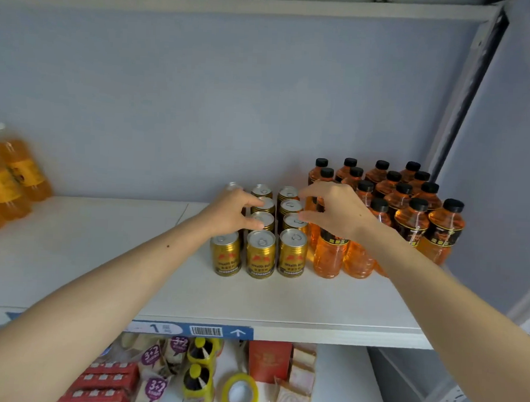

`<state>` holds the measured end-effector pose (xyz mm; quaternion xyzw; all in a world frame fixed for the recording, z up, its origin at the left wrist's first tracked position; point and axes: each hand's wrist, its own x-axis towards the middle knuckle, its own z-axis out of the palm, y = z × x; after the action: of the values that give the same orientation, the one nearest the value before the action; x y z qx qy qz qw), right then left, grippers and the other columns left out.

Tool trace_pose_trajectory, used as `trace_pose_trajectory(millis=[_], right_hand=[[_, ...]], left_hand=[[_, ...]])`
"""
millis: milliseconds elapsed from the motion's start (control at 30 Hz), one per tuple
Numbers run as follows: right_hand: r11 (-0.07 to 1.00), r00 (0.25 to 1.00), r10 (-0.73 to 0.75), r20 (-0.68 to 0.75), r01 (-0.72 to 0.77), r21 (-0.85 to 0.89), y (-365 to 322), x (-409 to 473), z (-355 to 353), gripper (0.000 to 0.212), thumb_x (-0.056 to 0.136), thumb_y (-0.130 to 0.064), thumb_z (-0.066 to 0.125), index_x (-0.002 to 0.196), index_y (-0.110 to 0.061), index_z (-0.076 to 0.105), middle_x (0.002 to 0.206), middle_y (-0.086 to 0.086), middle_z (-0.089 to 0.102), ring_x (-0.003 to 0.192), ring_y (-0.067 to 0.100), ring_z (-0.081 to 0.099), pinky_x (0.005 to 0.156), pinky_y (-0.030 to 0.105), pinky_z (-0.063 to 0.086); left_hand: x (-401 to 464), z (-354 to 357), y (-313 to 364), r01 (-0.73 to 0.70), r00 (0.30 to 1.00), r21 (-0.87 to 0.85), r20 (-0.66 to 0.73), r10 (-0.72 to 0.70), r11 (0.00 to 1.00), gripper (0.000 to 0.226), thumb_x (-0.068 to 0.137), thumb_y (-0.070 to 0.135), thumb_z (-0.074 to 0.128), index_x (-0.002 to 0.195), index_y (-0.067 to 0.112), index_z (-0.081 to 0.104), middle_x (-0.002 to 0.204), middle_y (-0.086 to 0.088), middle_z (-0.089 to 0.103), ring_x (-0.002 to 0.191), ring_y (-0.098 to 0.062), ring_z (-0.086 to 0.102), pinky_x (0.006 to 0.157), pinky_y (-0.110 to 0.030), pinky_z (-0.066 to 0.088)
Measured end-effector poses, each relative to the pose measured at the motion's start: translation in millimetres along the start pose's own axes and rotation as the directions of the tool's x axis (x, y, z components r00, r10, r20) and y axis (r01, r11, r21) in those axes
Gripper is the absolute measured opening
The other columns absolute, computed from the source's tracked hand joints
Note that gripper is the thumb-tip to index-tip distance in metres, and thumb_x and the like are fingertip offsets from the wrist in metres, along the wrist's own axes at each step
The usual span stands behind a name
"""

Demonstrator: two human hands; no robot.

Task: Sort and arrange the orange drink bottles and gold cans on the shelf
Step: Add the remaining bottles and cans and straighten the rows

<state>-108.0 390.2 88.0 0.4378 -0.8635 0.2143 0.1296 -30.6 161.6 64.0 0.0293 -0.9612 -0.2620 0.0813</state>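
STEP: squaring the gold cans [262, 231] into rows | HANDS: left hand [231, 211] and right hand [337, 210] spread over the can tops, fingers loosely curled, gripping nothing | METHOD: press columns together lightly, avoid tipping | PLACE: orange drink bottles [409, 207] just right of the cans, on the white shelf [103, 269]; grey back panel behind.

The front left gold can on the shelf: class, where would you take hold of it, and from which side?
Grip the front left gold can round its side wall, coming from the front-left. It stands upright at the block's corner, with bare shelf there. Another can touches its right, and the left hand hovers over the cans behind it.
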Motion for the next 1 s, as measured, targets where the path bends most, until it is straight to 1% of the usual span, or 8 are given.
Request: trace_pose_trajectory(millis=[133, 233, 367, 433, 633, 733, 833, 1000], right_hand=[[0.993, 0.980, 0.120, 0.161, -0.115, -0.040, -15, 0, 31, 0.050, 0.080, -0.035, 0.074, 0.124, -0.015, 0.060, 0.118, 0.008, 0.064, 0.106, 0.027, 0.061, 0.083, 0.041, 0.054], [0.976, 0.946, 0.205, 0.253, -0.177, -0.129, -21, 1, 47, 0.056, 0.079, -0.034, 0.075, 0.128, -0.015, 0.056, 0.121, 0.009, 0.063, 0.108, 0.026, 0.059, 0.085, 0.039, 0.053], [0.955, 0.914, 0.224, 0.337, -0.138, -0.261, -25, 4, 63, 0.054, 0.077, -0.032, 0.075, 0.125, -0.018, 0.055, 0.118, 0.007, 0.059, 0.103, 0.026, 0.058, 0.081, 0.040, 0.054], [0.941, 0.902, 0.226, 0.367, -0.105, -0.322, -25, 6, 69, 0.057, 0.080, -0.032, 0.073, 0.131, -0.020, 0.049, 0.121, 0.009, 0.054, 0.106, 0.028, 0.057, 0.082, 0.041, 0.055], [0.874, 0.906, 0.233, 0.354, -0.035, -0.486, -21, 10, 77, 0.062, 0.083, -0.035, 0.070, 0.138, -0.031, 0.041, 0.127, 0.011, 0.044, 0.117, 0.032, 0.046, 0.086, 0.042, 0.050], [0.896, 0.906, 0.222, 0.361, -0.044, -0.442, -16, 10, 80, 0.060, 0.083, -0.032, 0.071, 0.136, -0.031, 0.043, 0.126, 0.011, 0.044, 0.111, 0.032, 0.051, 0.079, 0.041, 0.052], [0.918, 0.906, 0.213, 0.367, -0.057, -0.392, -12, 11, 80, 0.059, 0.081, -0.028, 0.073, 0.133, -0.030, 0.046, 0.124, 0.011, 0.044, 0.108, 0.032, 0.052, 0.082, 0.041, 0.053], [0.928, 0.900, 0.201, 0.386, -0.049, -0.370, -7, 15, 79, 0.058, 0.077, -0.027, 0.077, 0.129, -0.031, 0.050, 0.122, 0.009, 0.043, 0.105, 0.031, 0.053, 0.081, 0.039, 0.053]], left_hand=[[-12, 16, -21, -0.035, 0.999, 0.109, 0.038, 0.031, 0.993, 0.069, 0.069, 0.040, 0.080, 0.131, 0.023, 0.055, 0.133, 0.001, 0.058, 0.122, -0.017, 0.053, 0.099, -0.036, 0.045], [-16, 30, -25, -0.115, 0.993, 0.166, 0.021, 0.113, 0.979, 0.057, 0.066, 0.047, 0.079, 0.116, 0.026, 0.065, 0.113, 0.003, 0.068, 0.104, -0.016, 0.062, 0.085, -0.043, 0.052], [-17, 41, -27, -0.140, 0.990, 0.138, -0.012, 0.143, 0.980, 0.042, 0.068, 0.046, 0.078, 0.100, 0.020, 0.069, 0.091, 0.005, 0.069, 0.083, -0.012, 0.061, 0.076, -0.044, 0.053], [-17, 44, -25, -0.131, 0.990, 0.131, -0.039, 0.137, 0.983, 0.040, 0.068, 0.046, 0.078, 0.096, 0.019, 0.069, 0.083, 0.007, 0.068, 0.077, -0.009, 0.060, 0.073, -0.043, 0.053], [-14, 49, -18, -0.126, 0.989, 0.220, -0.044, 0.139, 0.967, 0.040, 0.071, 0.044, 0.077, 0.101, 0.020, 0.070, 0.098, 0.002, 0.064, 0.087, -0.017, 0.059, 0.071, -0.042, 0.054], [-13, 48, -18, -0.131, 0.990, 0.233, -0.026, 0.140, 0.964, 0.033, 0.074, 0.040, 0.075, 0.098, 0.017, 0.072, 0.097, -0.001, 0.061, 0.088, -0.020, 0.058, 0.073, -0.044, 0.053], [-11, 47, -18, -0.134, 0.990, 0.246, -0.001, 0.139, 0.960, 0.028, 0.075, 0.038, 0.075, 0.094, 0.017, 0.074, 0.094, -0.001, 0.063, 0.087, -0.019, 0.058, 0.075, -0.044, 0.052], [-10, 43, -20, -0.141, 0.990, 0.212, 0.016, 0.140, 0.967, 0.036, 0.076, 0.032, 0.076, 0.109, 0.021, 0.072, 0.103, 0.000, 0.066, 0.095, -0.017, 0.058, 0.082, -0.042, 0.050]])
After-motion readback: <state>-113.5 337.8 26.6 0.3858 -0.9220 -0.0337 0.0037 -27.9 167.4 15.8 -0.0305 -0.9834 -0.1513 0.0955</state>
